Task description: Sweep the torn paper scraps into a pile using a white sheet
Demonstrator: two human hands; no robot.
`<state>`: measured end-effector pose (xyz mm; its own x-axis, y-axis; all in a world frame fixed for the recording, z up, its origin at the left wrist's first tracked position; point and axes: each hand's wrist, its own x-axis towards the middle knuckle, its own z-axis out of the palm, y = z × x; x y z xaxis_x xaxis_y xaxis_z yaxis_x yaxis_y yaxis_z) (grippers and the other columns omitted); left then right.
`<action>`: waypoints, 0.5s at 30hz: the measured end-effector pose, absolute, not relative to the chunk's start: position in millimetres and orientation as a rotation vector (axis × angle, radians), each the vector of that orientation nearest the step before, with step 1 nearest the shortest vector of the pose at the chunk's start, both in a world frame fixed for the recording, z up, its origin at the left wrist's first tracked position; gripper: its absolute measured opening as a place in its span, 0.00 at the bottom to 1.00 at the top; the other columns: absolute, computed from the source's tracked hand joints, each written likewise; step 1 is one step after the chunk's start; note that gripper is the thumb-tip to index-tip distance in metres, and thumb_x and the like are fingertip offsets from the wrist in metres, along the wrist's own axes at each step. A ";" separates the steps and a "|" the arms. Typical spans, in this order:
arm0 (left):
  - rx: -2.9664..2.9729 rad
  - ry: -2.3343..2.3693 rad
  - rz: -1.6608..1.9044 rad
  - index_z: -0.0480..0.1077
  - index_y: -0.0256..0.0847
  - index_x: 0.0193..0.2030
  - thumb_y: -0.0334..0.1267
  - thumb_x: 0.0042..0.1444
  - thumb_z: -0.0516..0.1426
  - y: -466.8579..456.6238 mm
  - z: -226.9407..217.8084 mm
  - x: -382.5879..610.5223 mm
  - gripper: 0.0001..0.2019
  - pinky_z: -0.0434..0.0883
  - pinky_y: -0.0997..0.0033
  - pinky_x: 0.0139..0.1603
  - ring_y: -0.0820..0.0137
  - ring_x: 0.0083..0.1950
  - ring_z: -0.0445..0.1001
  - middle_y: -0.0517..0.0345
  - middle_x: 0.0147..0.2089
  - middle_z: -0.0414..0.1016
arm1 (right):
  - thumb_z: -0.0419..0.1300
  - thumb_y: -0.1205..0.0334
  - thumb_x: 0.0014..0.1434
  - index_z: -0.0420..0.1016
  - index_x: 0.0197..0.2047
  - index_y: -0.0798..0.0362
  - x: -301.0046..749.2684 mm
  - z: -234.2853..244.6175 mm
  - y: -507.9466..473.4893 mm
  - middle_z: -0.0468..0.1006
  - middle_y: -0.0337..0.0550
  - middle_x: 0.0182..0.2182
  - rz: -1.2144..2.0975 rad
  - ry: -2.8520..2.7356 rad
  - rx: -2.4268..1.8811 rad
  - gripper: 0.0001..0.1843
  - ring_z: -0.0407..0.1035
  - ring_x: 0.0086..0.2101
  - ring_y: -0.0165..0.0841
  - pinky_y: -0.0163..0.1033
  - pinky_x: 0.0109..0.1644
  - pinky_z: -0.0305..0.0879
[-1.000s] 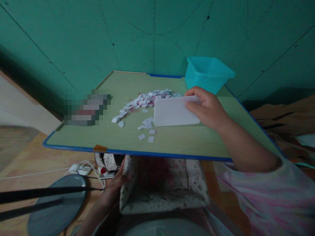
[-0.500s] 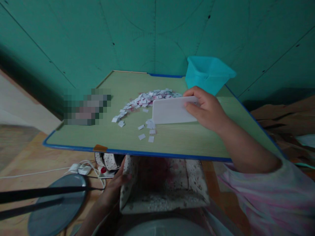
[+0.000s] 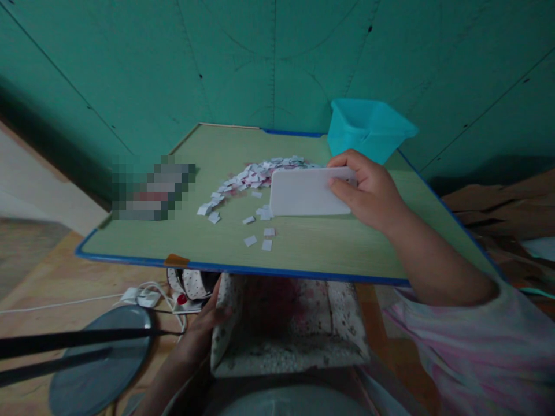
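The desk (image 3: 321, 248) had a patterned box (image 3: 286, 361) below its near edge, the box's left side in the grip of the left hand (image 3: 213, 316), and a blue basket (image 3: 362, 144) at the far right. The grip of the right hand (image 3: 368, 188) held the right end of a white board (image 3: 303, 193) over the desk's middle; paper scraps (image 3: 258, 174) lay heaped in a curve beyond it, a few loose to its left.

From the wearer's head, a single camera looks forward and down at close range over the table (image 3: 321, 248), facing the green wall (image 3: 243, 69) behind it.
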<state>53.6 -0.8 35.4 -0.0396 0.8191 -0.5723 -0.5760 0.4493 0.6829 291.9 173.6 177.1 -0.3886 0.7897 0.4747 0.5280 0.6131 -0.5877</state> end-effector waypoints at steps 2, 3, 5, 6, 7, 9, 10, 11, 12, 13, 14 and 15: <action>0.274 1.166 1.162 0.51 0.46 0.60 0.28 0.39 0.55 0.5 35.1 53.7 0.38 0.68 0.67 0.41 0.62 0.47 0.71 0.59 0.48 0.74 | 0.52 0.67 0.49 0.64 0.35 0.51 292.5 175.0 176.7 0.66 0.37 0.28 0.427 -2.078 -1.006 0.07 0.61 0.28 0.27 0.34 0.29 0.56; 0.272 1.181 1.167 0.52 0.46 0.60 0.27 0.38 0.55 1.1 34.7 53.5 0.38 0.68 0.67 0.41 0.61 0.46 0.71 0.58 0.48 0.74 | 0.52 0.67 0.49 0.64 0.35 0.51 292.8 174.1 177.9 0.66 0.36 0.28 0.426 -2.084 -0.993 0.07 0.60 0.28 0.27 0.34 0.29 0.56; 0.261 1.199 1.176 0.52 0.43 0.60 0.28 0.35 0.57 2.0 33.6 53.0 0.41 0.69 0.67 0.39 0.60 0.46 0.71 0.57 0.48 0.74 | 0.53 0.67 0.49 0.63 0.34 0.52 292.9 172.9 179.4 0.65 0.36 0.27 0.460 -2.110 -0.975 0.07 0.60 0.27 0.26 0.33 0.27 0.55; 0.249 1.201 1.177 0.51 0.42 0.60 0.28 0.33 0.58 2.4 32.8 52.8 0.42 0.70 0.67 0.39 0.59 0.46 0.71 0.57 0.47 0.75 | 0.53 0.67 0.49 0.63 0.34 0.52 292.8 172.6 179.7 0.65 0.35 0.26 0.497 -2.124 -0.968 0.07 0.59 0.26 0.25 0.33 0.27 0.55; 0.244 1.196 1.177 0.51 0.42 0.61 0.29 0.32 0.59 2.7 32.0 52.5 0.43 0.70 0.68 0.38 0.59 0.46 0.71 0.57 0.47 0.75 | 0.53 0.67 0.49 0.63 0.34 0.52 292.7 172.5 179.9 0.64 0.35 0.25 0.540 -2.129 -0.964 0.06 0.59 0.25 0.25 0.32 0.25 0.54; 0.229 1.156 1.173 0.50 0.45 0.61 0.29 0.32 0.59 3.3 30.3 51.8 0.44 0.70 0.70 0.35 0.60 0.45 0.71 0.59 0.47 0.75 | 0.52 0.67 0.50 0.62 0.34 0.51 292.8 172.7 180.1 0.63 0.34 0.24 0.611 -2.112 -0.962 0.06 0.58 0.24 0.24 0.32 0.24 0.54; 0.205 1.134 1.166 0.49 0.46 0.61 0.29 0.31 0.60 3.6 29.5 51.5 0.46 0.70 0.72 0.33 0.61 0.44 0.72 0.60 0.46 0.75 | 0.52 0.67 0.50 0.62 0.34 0.51 293.1 172.8 180.4 0.63 0.34 0.24 0.623 -2.093 -0.963 0.06 0.58 0.23 0.24 0.31 0.23 0.53; 0.172 1.120 1.156 0.49 0.47 0.61 0.29 0.29 0.61 3.9 28.9 51.1 0.48 0.70 0.73 0.30 0.61 0.42 0.72 0.61 0.45 0.76 | 0.52 0.67 0.50 0.62 0.34 0.51 293.4 172.8 180.7 0.63 0.35 0.24 0.615 -2.073 -0.962 0.06 0.58 0.23 0.24 0.31 0.23 0.53; 0.137 1.112 1.147 0.47 0.47 0.62 0.29 0.26 0.63 4.1 28.6 50.9 0.50 0.70 0.74 0.27 0.62 0.40 0.73 0.61 0.43 0.77 | 0.52 0.67 0.50 0.62 0.34 0.51 293.8 172.6 181.1 0.63 0.35 0.24 0.593 -2.058 -0.958 0.06 0.58 0.24 0.24 0.31 0.24 0.54; 0.106 1.107 1.141 0.46 0.47 0.62 0.29 0.25 0.63 4.1 28.8 50.8 0.53 0.69 0.74 0.26 0.62 0.39 0.73 0.62 0.41 0.77 | 0.52 0.67 0.50 0.62 0.34 0.51 294.2 172.2 181.5 0.64 0.35 0.25 0.568 -2.052 -0.952 0.06 0.59 0.24 0.24 0.31 0.24 0.54; 0.097 1.107 1.140 0.45 0.47 0.62 0.29 0.25 0.63 4.0 29.4 50.9 0.53 0.69 0.74 0.25 0.62 0.38 0.73 0.62 0.40 0.78 | 0.52 0.67 0.50 0.62 0.34 0.51 294.3 171.5 181.7 0.64 0.35 0.26 0.550 -2.057 -0.943 0.06 0.59 0.25 0.24 0.32 0.25 0.55; 0.112 1.110 1.144 0.45 0.47 0.62 0.29 0.26 0.63 3.7 30.5 51.3 0.52 0.69 0.74 0.25 0.62 0.38 0.73 0.63 0.40 0.78 | 0.52 0.67 0.51 0.62 0.35 0.51 294.1 170.7 181.7 0.65 0.36 0.26 0.539 -2.071 -0.933 0.06 0.59 0.25 0.25 0.32 0.25 0.55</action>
<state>51.3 3.7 30.5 -0.0223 0.7655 -0.6430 -0.6656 0.4686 0.5809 294.1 181.7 170.7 -0.4212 0.7665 0.4848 0.4330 0.6396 -0.6351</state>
